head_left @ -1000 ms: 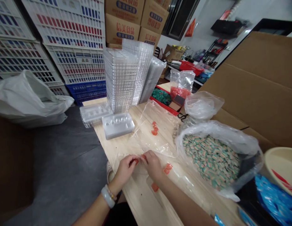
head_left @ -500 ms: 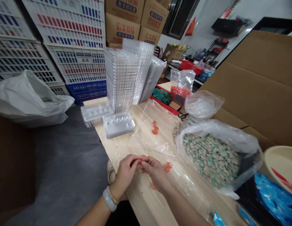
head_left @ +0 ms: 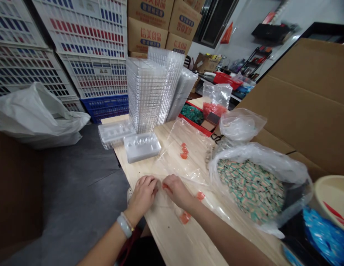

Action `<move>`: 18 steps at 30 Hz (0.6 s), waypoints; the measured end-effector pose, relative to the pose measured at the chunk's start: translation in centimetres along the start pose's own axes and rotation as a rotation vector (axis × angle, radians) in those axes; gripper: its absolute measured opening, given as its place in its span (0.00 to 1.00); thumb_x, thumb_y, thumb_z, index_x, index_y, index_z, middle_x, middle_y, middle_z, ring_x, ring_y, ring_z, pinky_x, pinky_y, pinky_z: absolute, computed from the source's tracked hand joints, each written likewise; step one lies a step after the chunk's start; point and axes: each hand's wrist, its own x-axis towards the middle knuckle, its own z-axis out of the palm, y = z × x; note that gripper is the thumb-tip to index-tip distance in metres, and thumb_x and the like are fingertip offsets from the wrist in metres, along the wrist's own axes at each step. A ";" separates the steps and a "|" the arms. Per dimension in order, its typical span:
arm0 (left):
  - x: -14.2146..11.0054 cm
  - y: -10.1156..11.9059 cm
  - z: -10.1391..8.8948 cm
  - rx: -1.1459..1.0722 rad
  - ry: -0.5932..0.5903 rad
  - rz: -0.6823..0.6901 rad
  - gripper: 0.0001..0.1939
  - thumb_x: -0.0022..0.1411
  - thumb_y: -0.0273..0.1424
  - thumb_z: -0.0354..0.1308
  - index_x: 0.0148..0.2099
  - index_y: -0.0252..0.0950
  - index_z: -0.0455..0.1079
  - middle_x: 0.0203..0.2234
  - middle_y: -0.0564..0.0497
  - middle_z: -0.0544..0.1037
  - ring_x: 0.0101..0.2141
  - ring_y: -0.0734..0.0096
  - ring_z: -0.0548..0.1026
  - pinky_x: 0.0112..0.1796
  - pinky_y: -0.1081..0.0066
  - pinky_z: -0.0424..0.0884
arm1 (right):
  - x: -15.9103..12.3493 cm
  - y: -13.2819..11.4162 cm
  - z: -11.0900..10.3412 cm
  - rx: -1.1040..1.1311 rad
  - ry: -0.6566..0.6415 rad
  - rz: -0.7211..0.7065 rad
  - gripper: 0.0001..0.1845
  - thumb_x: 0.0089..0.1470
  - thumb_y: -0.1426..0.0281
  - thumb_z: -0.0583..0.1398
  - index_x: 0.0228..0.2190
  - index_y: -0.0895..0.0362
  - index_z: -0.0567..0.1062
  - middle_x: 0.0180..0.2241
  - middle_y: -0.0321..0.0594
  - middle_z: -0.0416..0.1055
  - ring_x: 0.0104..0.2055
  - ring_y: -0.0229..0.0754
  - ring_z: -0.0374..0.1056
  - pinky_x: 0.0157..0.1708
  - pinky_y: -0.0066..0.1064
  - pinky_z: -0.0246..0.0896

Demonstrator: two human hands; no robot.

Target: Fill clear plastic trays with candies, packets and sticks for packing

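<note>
the wooden surface [head_left: 163, 231] spread beneath. the left grip [head_left: 144, 193] curled downward, its fingertips hidden, so i could not tell its state; nor could i tell whether the right grip [head_left: 177, 190] was clamped on the small orange piece [head_left: 165, 187] at its fingertips.

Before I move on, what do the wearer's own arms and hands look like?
The left hand and right hand are gloveless, the visible forearms sleeveless. A broad, pale bangle and a thinner bracelet circle the left wrist; none shows on the right.
</note>
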 end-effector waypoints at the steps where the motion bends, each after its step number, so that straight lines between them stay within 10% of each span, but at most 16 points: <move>1: -0.1 0.0 0.1 0.006 -0.002 0.001 0.15 0.55 0.24 0.50 0.45 0.38 0.64 0.40 0.49 0.68 0.43 0.65 0.62 0.46 0.61 0.59 | -0.1 -0.1 0.1 -0.009 0.003 0.019 0.06 0.47 0.78 0.54 0.29 0.58 0.68 0.30 0.39 0.66 0.36 0.40 0.59 0.37 0.32 0.53; 9: 0.5 0.3 -0.9 -0.028 0.143 0.062 0.17 0.54 0.27 0.50 0.48 0.38 0.62 0.43 0.46 0.67 0.45 0.61 0.62 0.46 0.58 0.58 | -1.9 1.7 -1.6 0.061 0.224 0.088 0.05 0.47 0.72 0.57 0.30 0.57 0.70 0.31 0.41 0.67 0.36 0.42 0.62 0.37 0.33 0.55; 13: 6.6 2.4 -0.8 -0.166 0.122 0.129 0.13 0.58 0.29 0.47 0.45 0.37 0.65 0.37 0.48 0.70 0.40 0.67 0.66 0.43 0.64 0.62 | -0.9 6.4 -4.9 0.051 0.390 0.385 0.11 0.52 0.73 0.48 0.32 0.57 0.70 0.22 0.37 0.66 0.26 0.39 0.63 0.30 0.30 0.56; 18: 15.9 5.2 3.3 -0.157 -0.041 0.076 0.13 0.55 0.22 0.45 0.40 0.35 0.68 0.35 0.48 0.71 0.39 0.68 0.67 0.41 0.69 0.62 | 3.1 11.4 -5.4 0.222 0.463 0.402 0.20 0.39 0.83 0.51 0.35 0.57 0.70 0.33 0.41 0.66 0.35 0.40 0.62 0.39 0.30 0.55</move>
